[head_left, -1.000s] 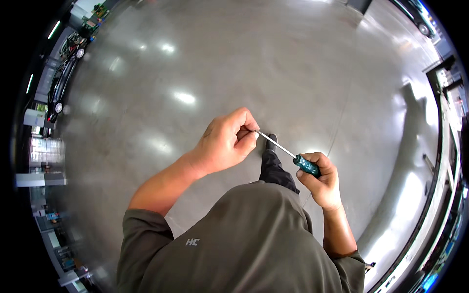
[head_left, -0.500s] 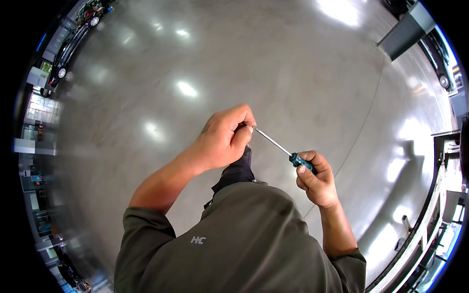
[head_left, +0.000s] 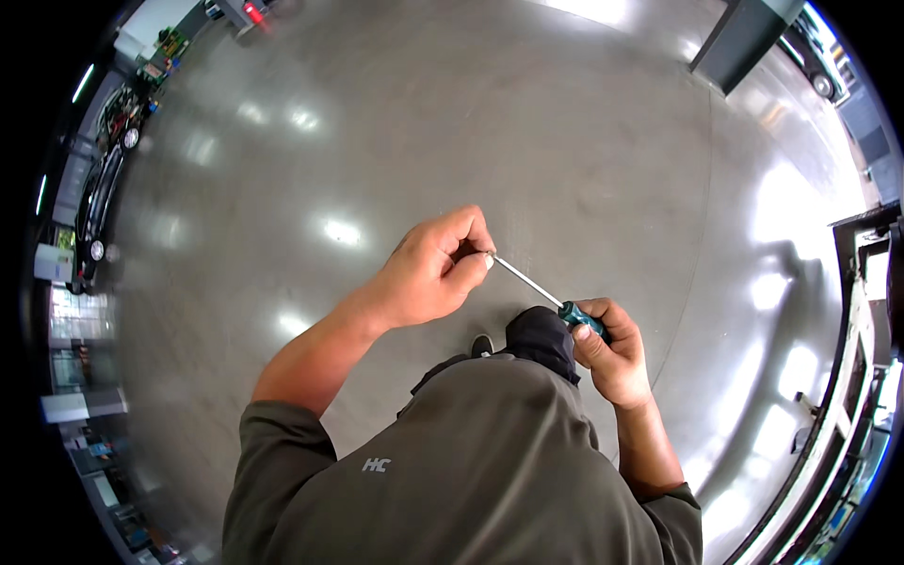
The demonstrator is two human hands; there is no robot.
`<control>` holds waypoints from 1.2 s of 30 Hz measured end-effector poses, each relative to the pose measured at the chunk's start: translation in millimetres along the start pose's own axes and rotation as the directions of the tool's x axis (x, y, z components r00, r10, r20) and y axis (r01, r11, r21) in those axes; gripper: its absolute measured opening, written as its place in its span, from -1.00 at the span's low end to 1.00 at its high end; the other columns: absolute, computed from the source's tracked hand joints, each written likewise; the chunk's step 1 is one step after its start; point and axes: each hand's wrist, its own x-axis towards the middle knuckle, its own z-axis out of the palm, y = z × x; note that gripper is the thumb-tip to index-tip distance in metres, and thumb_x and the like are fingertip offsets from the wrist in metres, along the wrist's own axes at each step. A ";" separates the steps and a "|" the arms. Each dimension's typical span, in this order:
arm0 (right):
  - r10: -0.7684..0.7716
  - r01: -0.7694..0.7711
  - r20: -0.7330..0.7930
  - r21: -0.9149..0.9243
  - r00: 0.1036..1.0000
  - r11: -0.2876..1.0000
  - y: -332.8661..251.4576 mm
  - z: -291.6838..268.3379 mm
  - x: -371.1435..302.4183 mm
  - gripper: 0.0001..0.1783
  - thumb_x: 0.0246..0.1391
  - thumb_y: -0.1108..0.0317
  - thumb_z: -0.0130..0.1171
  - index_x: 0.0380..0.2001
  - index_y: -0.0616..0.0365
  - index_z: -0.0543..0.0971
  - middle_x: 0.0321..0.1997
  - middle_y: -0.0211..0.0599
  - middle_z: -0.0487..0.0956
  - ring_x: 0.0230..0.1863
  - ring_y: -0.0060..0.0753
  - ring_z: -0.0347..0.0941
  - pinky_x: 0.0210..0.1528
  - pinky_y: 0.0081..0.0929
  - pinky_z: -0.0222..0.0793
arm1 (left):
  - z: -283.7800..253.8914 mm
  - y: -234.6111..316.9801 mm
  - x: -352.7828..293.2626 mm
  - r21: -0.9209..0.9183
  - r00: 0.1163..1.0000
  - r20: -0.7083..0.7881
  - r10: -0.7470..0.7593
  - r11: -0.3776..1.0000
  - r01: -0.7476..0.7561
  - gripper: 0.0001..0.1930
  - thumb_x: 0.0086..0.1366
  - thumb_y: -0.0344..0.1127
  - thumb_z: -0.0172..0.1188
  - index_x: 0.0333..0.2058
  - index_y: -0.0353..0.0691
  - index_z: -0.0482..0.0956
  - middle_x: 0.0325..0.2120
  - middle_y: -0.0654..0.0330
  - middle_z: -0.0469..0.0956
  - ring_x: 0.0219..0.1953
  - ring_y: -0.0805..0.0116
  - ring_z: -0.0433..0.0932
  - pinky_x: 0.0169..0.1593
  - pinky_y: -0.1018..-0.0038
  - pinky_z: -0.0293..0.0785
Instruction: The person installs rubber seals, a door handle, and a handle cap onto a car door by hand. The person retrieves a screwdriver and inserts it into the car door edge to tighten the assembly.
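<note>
My right hand [head_left: 612, 350] is wrapped round the dark green handle of a screwdriver [head_left: 529, 282], thumb pressed along it. The thin metal shaft slants up and to the left, away from that hand. At the shaft's far end, my left hand [head_left: 435, 268] is closed in a pinch, thumb against forefinger, right where the tip ends. Whether those fingers grip the tip itself or some tiny piece on it is hidden. Both hands are in front of my body, above the floor.
Shiny grey floor [head_left: 424, 122] spreads all round. A grey column [head_left: 744, 45] rises at the far right. Parked dark cars [head_left: 94, 212] stand along the left. A white-framed structure [head_left: 847, 377] lines the right edge. A red extinguisher-like object [head_left: 252, 12] stands at the far left.
The surroundings have shifted in view: cars on the left sit lower, the column is further left. My legs have changed position, one knee now forward. Both hands keep the same hold.
</note>
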 end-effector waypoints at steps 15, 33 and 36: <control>-0.170 0.176 0.053 -0.419 0.984 0.891 -163.5 -98.5 504.5 -0.67 0.41 0.23 0.26 0.00 0.30 0.61 -0.31 -0.48 0.56 -0.31 -0.71 0.32 -0.21 -0.65 0.30 | -190.3 -88.8 450.5 0.203 0.942 -0.329 0.072 0.979 -0.004 -0.89 0.38 -0.59 -0.09 -0.27 -0.26 0.40 -0.50 0.25 0.45 -0.46 0.50 0.46 -0.35 0.48 0.42; -0.035 0.021 -0.103 -0.131 0.994 0.991 -312.6 -168.8 1006.7 -0.64 0.49 0.15 0.12 -0.02 0.31 0.56 -0.35 -0.47 0.57 -0.43 -0.79 0.23 -0.37 -0.71 0.19 | -463.0 -191.1 972.2 -0.078 0.997 0.021 0.074 0.994 -0.072 -0.89 0.35 -0.60 0.10 -0.33 -0.24 0.42 -0.46 0.32 0.48 -0.44 0.60 0.44 -0.38 0.56 0.41; -0.080 0.063 -0.136 -0.122 0.987 0.990 -321.5 -196.3 1083.1 -0.63 0.49 0.14 0.13 -0.03 0.30 0.55 -0.35 -0.47 0.57 -0.41 -0.77 0.25 -0.34 -0.69 0.22 | -490.4 -210.4 1063.2 -0.012 0.990 0.066 0.126 0.992 -0.126 -0.88 0.36 -0.61 0.04 -0.32 -0.23 0.43 -0.47 0.33 0.48 -0.45 0.61 0.45 -0.38 0.57 0.40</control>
